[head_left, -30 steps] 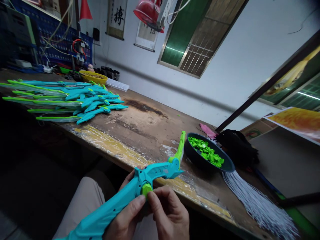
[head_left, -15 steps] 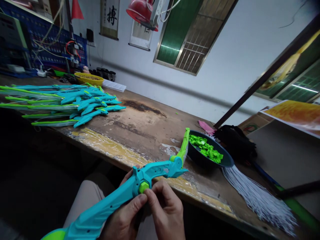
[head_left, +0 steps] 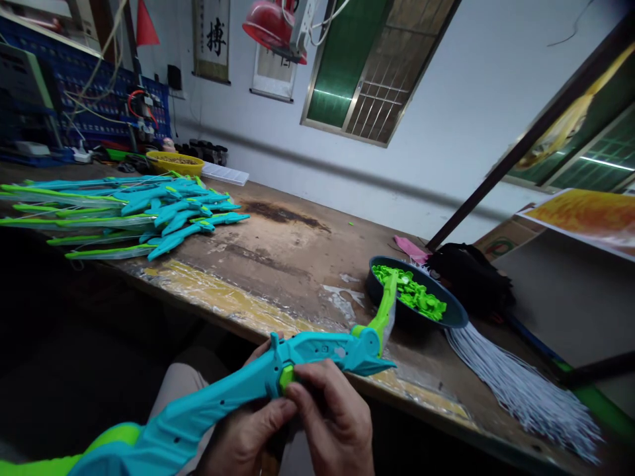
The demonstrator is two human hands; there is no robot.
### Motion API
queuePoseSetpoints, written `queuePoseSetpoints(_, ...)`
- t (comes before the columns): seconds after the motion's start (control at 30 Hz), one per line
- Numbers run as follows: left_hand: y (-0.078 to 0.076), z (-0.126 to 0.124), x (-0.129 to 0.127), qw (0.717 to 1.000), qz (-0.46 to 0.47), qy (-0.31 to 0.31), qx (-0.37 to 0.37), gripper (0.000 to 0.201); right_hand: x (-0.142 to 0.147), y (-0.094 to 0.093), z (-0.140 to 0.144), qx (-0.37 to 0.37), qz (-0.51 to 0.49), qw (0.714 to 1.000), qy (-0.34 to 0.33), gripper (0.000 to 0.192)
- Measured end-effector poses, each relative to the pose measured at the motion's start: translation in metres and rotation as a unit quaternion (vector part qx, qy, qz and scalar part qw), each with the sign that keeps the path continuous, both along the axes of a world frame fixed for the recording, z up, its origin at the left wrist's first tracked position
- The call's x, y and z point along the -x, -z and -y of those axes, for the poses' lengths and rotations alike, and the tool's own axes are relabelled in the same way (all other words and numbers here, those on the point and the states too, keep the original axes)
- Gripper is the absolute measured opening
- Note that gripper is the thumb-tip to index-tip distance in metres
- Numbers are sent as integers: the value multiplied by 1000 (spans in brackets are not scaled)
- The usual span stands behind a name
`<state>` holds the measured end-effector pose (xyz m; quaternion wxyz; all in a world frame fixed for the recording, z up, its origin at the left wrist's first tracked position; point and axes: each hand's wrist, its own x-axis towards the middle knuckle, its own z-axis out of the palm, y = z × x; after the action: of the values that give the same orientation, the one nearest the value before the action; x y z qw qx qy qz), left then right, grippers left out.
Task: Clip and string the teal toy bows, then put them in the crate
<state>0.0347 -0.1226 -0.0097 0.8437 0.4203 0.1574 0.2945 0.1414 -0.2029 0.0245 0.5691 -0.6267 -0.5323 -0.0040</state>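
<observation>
A turquoise plastic toy bow (head_left: 213,400) with green limbs lies slantwise across my lap, over the table's front edge. My left hand (head_left: 248,426) is closed around its middle from below, with fingertips showing behind the grip and the thumb in front. At the bow's centre sits a green hexagonal piece (head_left: 286,378). My right hand (head_left: 337,416) pinches this piece between thumb and index finger, which partly hide it. The upper green limb (head_left: 385,311) rises in front of a dark bowl (head_left: 454,317) holding small green plastic parts (head_left: 421,301).
Several similar toy bows (head_left: 173,211) are piled on the wooden table (head_left: 297,264) at the left. Behind them stands a yellow basin (head_left: 173,164). A bundle of white cords (head_left: 520,390) lies at the right, beside a black cloth item (head_left: 471,277). A red lamp (head_left: 270,26) hangs above.
The bow has shifted right and slightly down, and its upper limb now overlaps the bowl. My right index finger has moved onto the hexagonal piece, which now shows more edge-on.
</observation>
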Motion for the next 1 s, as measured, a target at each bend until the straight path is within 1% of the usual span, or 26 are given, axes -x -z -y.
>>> queuePoseSetpoints(0.07, 0, -5, 5, 1000, -15, -4, -22, 59, -6, -10, 4, 21, 73, 996, -49, 18)
queuePoseSetpoints(0.13, -2, -8, 9, 998, -24, -22, -44, 55, -13, -22, 8, 54, 139, 985, -85, 22)
queuePoseSetpoints(0.2, -6, -10, 12, 997, -29, -38, -60, 51, -19, -35, 10, 64, 197, 975, -80, 21)
queuePoseSetpoints(0.27, -14, -11, 13, 997, -39, -34, -59, 49, -24, -48, 11, 55, 248, 966, -49, 19)
queuePoseSetpoints(0.3, -18, -11, 13, 997, -44, -27, -55, 48, -26, -54, 10, 60, 265, 962, -37, 22)
queuePoseSetpoints(0.33, -22, -11, 13, 997, -49, -18, -50, 47, -29, -60, 8, 75, 271, 959, -32, 28)
queuePoseSetpoints(0.37, -25, -11, 13, 997, -54, -11, -47, 46, -32, -65, 5, 105, 264, 958, -38, 34)
queuePoseSetpoints(0.43, -30, -10, 13, 997, -65, -10, -46, 47, -38, -74, -2, 191, 209, 955, -83, 39)
queuePoseSetpoints(0.47, -30, -10, 13, 996, -73, -16, -48, 48, -41, -76, -6, 232, 174, 951, -106, 36)
queuePoseSetpoints(0.53, -29, -9, 13, 993, -100, -24, -50, 49, -45, -79, -12, 288, 120, 941, -130, 25)
queuePoseSetpoints(0.57, -27, -8, 14, 992, -116, -28, -47, 49, -45, -79, -13, 301, 104, 939, -127, 22)
queuePoseSetpoints(0.67, -23, -4, 17, 988, -148, -36, -27, 46, -42, -76, -13, 312, 66, 943, -98, 22)
queuePoseSetpoints(0.77, -26, -1, 19, 987, -152, -37, -29, 43, -39, -73, -9, 331, 36, 939, -85, 22)
queuePoseSetpoints(0.87, -33, 2, 19, 985, -163, -37, -49, 39, -41, -72, -4, 352, 68, 927, -112, 12)
queuePoseSetpoints(0.9, -34, 3, 19, 983, -168, -43, -59, 38, -41, -72, -3, 354, 82, 923, -124, 11)
queuePoseSetpoints(0.97, -30, 4, 20, 976, -188, -59, -94, 37, -42, -69, 1, 352, 107, 922, -124, 16)
queuePoseSetpoints(1.0, -24, 5, 21, 968, -209, -69, -119, 37, -41, -67, 3, 351, 117, 922, -114, 18)
